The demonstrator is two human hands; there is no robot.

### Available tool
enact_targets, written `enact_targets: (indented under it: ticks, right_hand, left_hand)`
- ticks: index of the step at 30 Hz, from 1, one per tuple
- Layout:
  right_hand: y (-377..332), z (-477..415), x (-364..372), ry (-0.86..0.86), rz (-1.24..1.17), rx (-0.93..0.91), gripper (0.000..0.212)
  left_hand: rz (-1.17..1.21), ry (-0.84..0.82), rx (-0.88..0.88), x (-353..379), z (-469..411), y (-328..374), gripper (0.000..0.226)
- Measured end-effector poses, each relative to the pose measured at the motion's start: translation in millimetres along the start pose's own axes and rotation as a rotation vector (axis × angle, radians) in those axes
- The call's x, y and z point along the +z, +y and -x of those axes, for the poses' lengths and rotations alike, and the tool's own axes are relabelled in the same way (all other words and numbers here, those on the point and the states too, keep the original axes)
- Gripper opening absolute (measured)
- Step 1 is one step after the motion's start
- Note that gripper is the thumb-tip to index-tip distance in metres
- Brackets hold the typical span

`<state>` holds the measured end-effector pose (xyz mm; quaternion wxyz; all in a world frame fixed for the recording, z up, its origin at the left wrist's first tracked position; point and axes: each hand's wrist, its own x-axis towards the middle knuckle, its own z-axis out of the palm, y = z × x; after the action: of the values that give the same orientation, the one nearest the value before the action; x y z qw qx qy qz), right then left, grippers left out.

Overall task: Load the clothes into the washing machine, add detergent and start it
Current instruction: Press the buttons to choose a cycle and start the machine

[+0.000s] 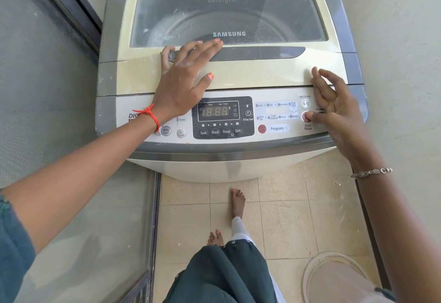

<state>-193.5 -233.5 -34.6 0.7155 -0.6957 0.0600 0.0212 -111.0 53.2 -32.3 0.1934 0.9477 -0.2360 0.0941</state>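
A cream and grey top-loading washing machine point(250, 75) stands before me with its glass lid point(229, 11) closed. My left hand point(186, 78) lies flat on the lid's front edge, fingers spread over the dark handle recess. At the right end of the control panel point(224, 118), my right hand point(334, 104) has its thumb on the red Start/Pause button point(305, 117) and its other fingers spread apart. The display reads 18:88. No clothes or detergent are in sight; the drum shows only dimly through the glass.
A wall runs close on the right and a dark metal door frame point(71, 16) on the left. A translucent plastic tub point(334, 276) sits on the tiled floor at lower right. My bare feet stand on the tiles in front of the machine.
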Motion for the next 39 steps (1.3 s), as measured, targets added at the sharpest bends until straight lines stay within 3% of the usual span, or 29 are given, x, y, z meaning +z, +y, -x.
enact_targets:
  ticks: [17,20,22,26,34,39]
  right_hand:
    - [-4,-4,-2,-0.061,0.127,0.034,0.079]
    - [-12,-7,-3,-0.083,0.339,0.015,0.076]
    - [-17,-9,-1,0.005,0.543,-0.046,0.064]
    - [-38,-31,13,0.172,0.689,-0.208,0.039]
    - [-35,-87,25,-0.008,0.996,-0.388,0.043]
    - [-18,-104,16,-0.029,1.105,-0.465,0.066]
  left_hand:
    - [-0.039,0.058,-0.065,2,-2,0,0.062]
    - [-0.084,0.068,-0.103,5,-4,-1,0.06]
    - [-0.078,0.058,-0.117,8,-1,-1,0.058]
    - [-0.051,0.067,-0.156,6,-5,1,0.055]
    - [-0.097,0.006,-0.209,-4,-16,-4,0.064]
    - [-0.137,0.017,-0.273,-2,-20,-5,0.067]
